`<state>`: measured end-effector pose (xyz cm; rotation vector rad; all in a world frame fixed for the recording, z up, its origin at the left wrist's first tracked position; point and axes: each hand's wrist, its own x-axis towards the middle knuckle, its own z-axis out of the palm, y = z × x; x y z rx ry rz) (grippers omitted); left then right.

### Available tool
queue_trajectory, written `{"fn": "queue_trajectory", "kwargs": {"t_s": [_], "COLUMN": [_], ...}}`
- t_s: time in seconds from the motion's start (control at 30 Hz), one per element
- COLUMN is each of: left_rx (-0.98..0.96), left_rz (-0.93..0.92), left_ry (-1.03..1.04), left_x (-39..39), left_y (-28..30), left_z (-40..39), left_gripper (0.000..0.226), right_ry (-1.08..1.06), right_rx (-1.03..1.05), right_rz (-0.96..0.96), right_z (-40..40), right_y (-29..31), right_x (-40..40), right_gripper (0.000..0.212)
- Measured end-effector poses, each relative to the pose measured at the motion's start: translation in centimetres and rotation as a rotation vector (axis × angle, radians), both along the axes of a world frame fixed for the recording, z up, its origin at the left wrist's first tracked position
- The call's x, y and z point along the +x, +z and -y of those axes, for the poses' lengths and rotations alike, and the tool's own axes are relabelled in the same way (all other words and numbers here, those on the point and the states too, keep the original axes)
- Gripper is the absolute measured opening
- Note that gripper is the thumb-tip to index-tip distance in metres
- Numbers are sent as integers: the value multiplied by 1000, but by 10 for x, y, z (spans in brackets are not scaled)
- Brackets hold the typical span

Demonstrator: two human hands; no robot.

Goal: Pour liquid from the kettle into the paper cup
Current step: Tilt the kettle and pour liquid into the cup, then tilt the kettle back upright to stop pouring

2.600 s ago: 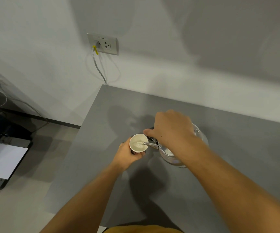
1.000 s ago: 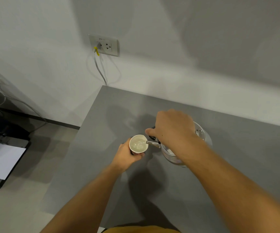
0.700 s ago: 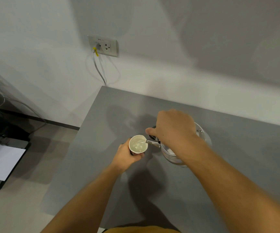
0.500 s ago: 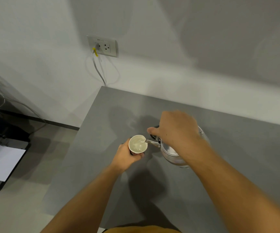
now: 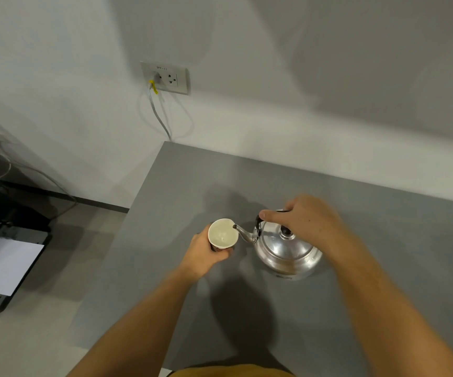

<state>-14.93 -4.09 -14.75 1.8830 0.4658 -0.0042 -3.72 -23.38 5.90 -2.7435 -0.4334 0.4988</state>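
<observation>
Kettle (image 5: 288,250) first: a squat, rounded vessel of shiny silver metal with a domed lid, a small black knob (image 5: 284,230) at the top and a black handle end showing by my thumb; its thin curved spout (image 5: 243,233) runs out to my left, so the long line from body to spout lies across the grey table (image 5: 383,268), and the spout's tip reaches just over the right edge of the paper cup's rim; the body looks close to upright, its base at or just above the tabletop, I cannot tell which; my right hand (image 5: 305,220) is closed over the handle from above, fingers wrapped round it and thumb stretched toward the spout side; the paper cup (image 5: 223,234) stands upright just left of the kettle, white inside with a pale liquid in it, its outer wall mostly hidden; my left hand (image 5: 206,253) curls round the cup's near side, fingers clamped on its wall; cup and kettle body sit near each other but apart, near the middle of the table; behind, a wall socket (image 5: 165,77) holds a plug with a yellow tag and a pale cable hanging down
</observation>
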Motion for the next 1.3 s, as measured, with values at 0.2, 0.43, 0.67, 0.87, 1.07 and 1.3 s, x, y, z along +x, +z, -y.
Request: {"fn": "queue_trajectory", "kwargs": {"t_s": [0.2,0.43,0.67,0.87,1.07,1.3], "left_rx": [12,20,51,59,114,269], "left_rz": [-35,-56,-48,-26,-33,12], "left_ry": [18,47,39,133,188,208], "left_x": [0,-5,-23,-18,-10,27], "left_y": [0,9,29,41,46,72], "left_z": [0,1,15,8,5,-1], "left_gripper": [66,63,55,36,41,48], "right_ry": [-49,-85,-120,-126,-172,-210], "right_rx": [72,115,148,186,292,342], "right_rz": [-18,6,26,50,34,129], "right_z": [15,38,73,73,91,92], "right_y": [-8,-1,0,4,1,12], "right_x": [-7,-23,-41,-33,-25,19], "right_gripper": [70,70,70,67,66,80]}}
